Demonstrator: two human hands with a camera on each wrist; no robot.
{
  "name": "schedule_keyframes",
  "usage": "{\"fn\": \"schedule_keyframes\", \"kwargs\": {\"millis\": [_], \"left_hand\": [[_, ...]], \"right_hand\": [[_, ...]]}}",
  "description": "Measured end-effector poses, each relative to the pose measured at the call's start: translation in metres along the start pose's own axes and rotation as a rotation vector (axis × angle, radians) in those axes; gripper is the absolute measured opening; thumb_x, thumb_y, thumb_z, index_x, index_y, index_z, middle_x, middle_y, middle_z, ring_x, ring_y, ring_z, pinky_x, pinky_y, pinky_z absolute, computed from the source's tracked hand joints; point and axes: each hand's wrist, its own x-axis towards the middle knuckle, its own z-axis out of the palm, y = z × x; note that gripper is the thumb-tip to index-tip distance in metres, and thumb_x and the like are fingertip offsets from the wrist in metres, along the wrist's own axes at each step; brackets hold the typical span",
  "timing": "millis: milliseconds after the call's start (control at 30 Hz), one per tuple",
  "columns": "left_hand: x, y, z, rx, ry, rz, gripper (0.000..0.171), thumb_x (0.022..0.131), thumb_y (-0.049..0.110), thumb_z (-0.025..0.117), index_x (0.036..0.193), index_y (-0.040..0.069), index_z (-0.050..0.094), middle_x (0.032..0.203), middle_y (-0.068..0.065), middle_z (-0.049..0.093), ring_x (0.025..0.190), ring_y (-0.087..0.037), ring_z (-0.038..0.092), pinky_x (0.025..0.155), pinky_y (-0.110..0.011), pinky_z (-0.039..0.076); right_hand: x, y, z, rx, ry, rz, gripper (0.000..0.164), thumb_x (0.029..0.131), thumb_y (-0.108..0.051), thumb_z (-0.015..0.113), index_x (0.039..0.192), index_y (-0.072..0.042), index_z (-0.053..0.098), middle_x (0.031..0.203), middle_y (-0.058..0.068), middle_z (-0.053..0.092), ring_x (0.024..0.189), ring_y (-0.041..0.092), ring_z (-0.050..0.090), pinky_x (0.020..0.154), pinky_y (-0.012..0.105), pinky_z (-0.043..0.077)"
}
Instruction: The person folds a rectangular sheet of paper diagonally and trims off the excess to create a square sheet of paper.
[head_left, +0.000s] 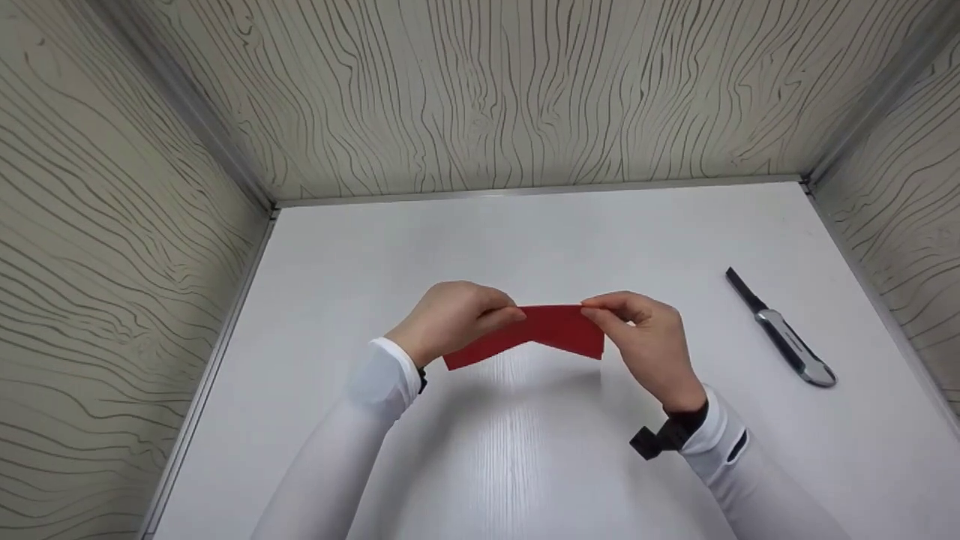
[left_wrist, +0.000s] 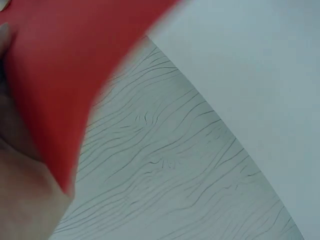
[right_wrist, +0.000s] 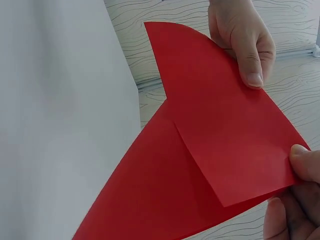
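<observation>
Between both hands, above the white table, hangs a piece of red paper [head_left: 559, 324]. My left hand [head_left: 463, 316] pinches its top edge on the left, thumb on the near face. At the top right, my right hand [head_left: 646, 339] pinches it between thumb and fingers. The right wrist view shows the red paper [right_wrist: 220, 120] folded over, one layer lying across another, with the left thumb [right_wrist: 250, 62] on the upper layer and the right thumb [right_wrist: 302, 162] near a corner. In the left wrist view the red paper [left_wrist: 60, 75] fills the upper left, blurred.
A utility knife [head_left: 791, 345] with a grey and black handle lies on the white table [head_left: 525, 247] to the right of the right hand. Wood-patterned panels [head_left: 480, 97] enclose the table at the back and both sides.
</observation>
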Motion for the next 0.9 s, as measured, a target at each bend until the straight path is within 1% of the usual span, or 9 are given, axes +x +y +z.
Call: {"fn": "schedule_keyframes", "kwargs": {"millis": [100,200,433,600,667,733,800,833,900], "left_hand": [[-0.002,-0.002,0.0,0.004,0.002,-0.007,0.021,0.108,0.034,0.07,0.104,0.019,0.085,0.089,0.006,0.08,0.08,-0.011,0.072,0.083,-0.031,0.061],[-0.003,-0.003,0.0,-0.001,-0.004,0.003,0.022,0.108,0.034,0.07,0.107,0.018,0.085,0.092,0.005,0.081,0.083,-0.011,0.073,0.086,-0.032,0.062],[-0.01,-0.012,-0.001,-0.035,-0.003,-0.024,0.018,0.108,0.03,0.071,0.109,0.02,0.085,0.093,0.006,0.081,0.087,-0.011,0.075,0.091,-0.035,0.062],[-0.013,-0.016,-0.002,-0.058,-0.015,-0.029,0.019,0.108,0.031,0.071,0.113,0.02,0.086,0.095,0.006,0.082,0.088,-0.013,0.075,0.093,-0.035,0.062],[-0.014,-0.018,-0.002,-0.069,-0.018,-0.045,0.02,0.108,0.032,0.07,0.11,0.02,0.085,0.09,0.004,0.08,0.084,-0.013,0.072,0.091,-0.035,0.061],[-0.016,-0.02,-0.003,-0.081,-0.016,-0.068,0.019,0.108,0.031,0.07,0.109,0.02,0.085,0.088,0.005,0.079,0.084,-0.011,0.07,0.09,-0.035,0.06],[-0.019,-0.022,-0.004,-0.085,-0.016,-0.085,0.018,0.108,0.031,0.07,0.105,0.02,0.085,0.081,0.003,0.075,0.079,-0.01,0.064,0.087,-0.034,0.058],[-0.02,-0.023,-0.005,-0.086,-0.016,-0.092,0.018,0.108,0.031,0.07,0.104,0.02,0.084,0.079,0.002,0.073,0.076,-0.01,0.062,0.085,-0.034,0.057],[-0.021,-0.024,-0.005,-0.09,-0.021,-0.091,0.019,0.108,0.031,0.069,0.105,0.02,0.084,0.079,0.001,0.073,0.076,-0.009,0.061,0.086,-0.033,0.057]], "right_hand": [[0.0,0.001,-0.001,0.002,0.001,-0.011,0.014,0.097,-0.005,0.081,0.103,-0.016,0.087,0.092,0.003,0.083,0.079,0.018,0.071,0.071,0.022,0.052],[0.0,0.003,-0.002,-0.005,-0.013,-0.009,0.014,0.098,-0.006,0.081,0.104,-0.017,0.087,0.093,0.003,0.083,0.08,0.017,0.071,0.072,0.022,0.052],[0.001,0.005,-0.007,-0.014,0.013,0.016,0.012,0.098,-0.009,0.081,0.105,-0.016,0.087,0.095,0.004,0.083,0.084,0.022,0.074,0.072,0.023,0.053],[0.0,0.007,-0.009,-0.02,-0.01,0.027,0.011,0.1,-0.011,0.08,0.108,-0.015,0.087,0.097,0.006,0.084,0.087,0.024,0.075,0.074,0.023,0.055],[0.0,0.008,-0.01,-0.024,0.003,0.025,0.011,0.1,-0.011,0.08,0.108,-0.015,0.087,0.097,0.006,0.084,0.087,0.023,0.075,0.073,0.023,0.054],[0.0,0.008,-0.011,-0.035,0.018,0.024,0.011,0.1,-0.011,0.08,0.108,-0.015,0.087,0.097,0.005,0.084,0.087,0.021,0.075,0.072,0.023,0.053],[0.0,0.009,-0.013,-0.04,0.027,0.031,0.011,0.099,-0.011,0.08,0.107,-0.015,0.087,0.097,0.005,0.084,0.086,0.02,0.074,0.071,0.023,0.052],[0.0,0.009,-0.014,-0.045,0.029,0.035,0.011,0.099,-0.011,0.081,0.108,-0.015,0.087,0.097,0.006,0.084,0.085,0.02,0.074,0.07,0.023,0.051],[0.0,0.011,-0.016,-0.055,0.025,0.045,0.011,0.099,-0.013,0.081,0.109,-0.014,0.087,0.097,0.004,0.084,0.085,0.019,0.074,0.07,0.023,0.051]]}}
